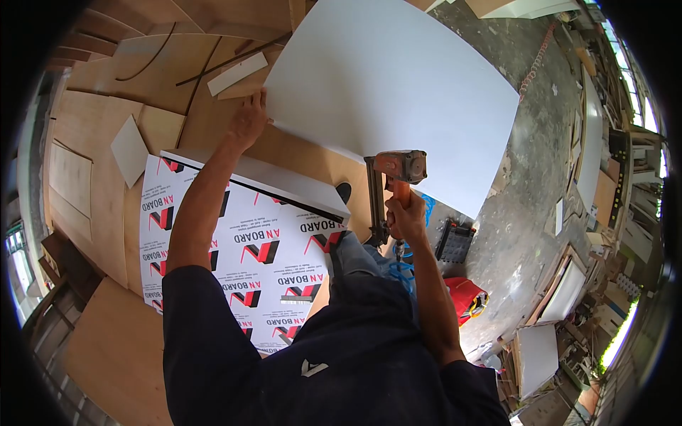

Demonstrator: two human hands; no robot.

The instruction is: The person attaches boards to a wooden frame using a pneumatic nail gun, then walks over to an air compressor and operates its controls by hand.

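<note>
A large white board (383, 78) spreads out in front of me. At its left corner, my left hand (250, 119) has its fingers against the edge, closed on it as far as I can see. My right hand (406, 216) is wrapped round the orange handle of a nail gun (401, 170). The gun's head lies over the near edge of the white board; whether it touches is unclear. Below my left arm lies a board with printed "AN BOARD" film (259, 248), a white edge panel along its far side.
Plywood sheets (92, 128) and a small white strip (238, 74) lie on the left. To the right are a black tray (455, 241), a red bag (467, 298) and a coiled air hose (543, 53) on the concrete floor (526, 213). Scrap boards (536, 358) lean further right.
</note>
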